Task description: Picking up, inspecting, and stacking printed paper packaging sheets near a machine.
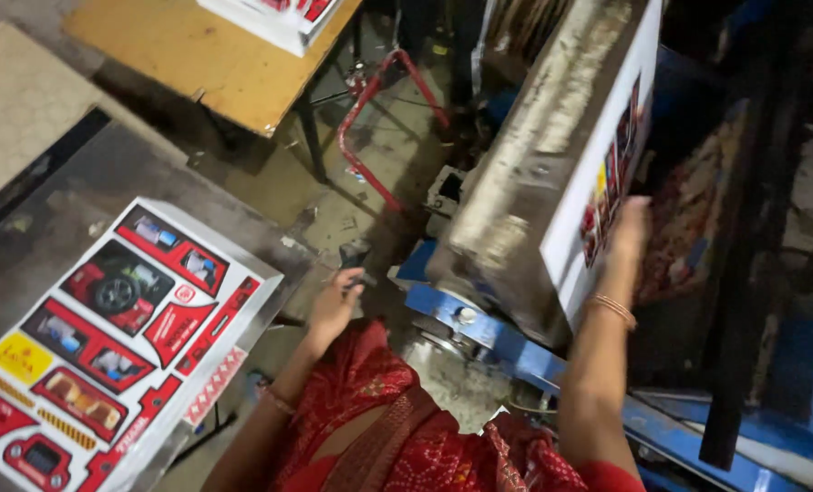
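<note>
Pressing flat, the right hand (627,232) spreads its fingers on a printed sheet (602,191) standing on edge in the machine (534,137). The left hand (334,305) curls around a dark handle (354,260); a sheet stack (106,337) lies farther left on the worktop (106,173).

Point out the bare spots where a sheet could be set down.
Bare wood on the orange table below the white stack. The grey table is free above the printed sheets. Crowded around the machine, where the right hand presses a sheet.
</note>
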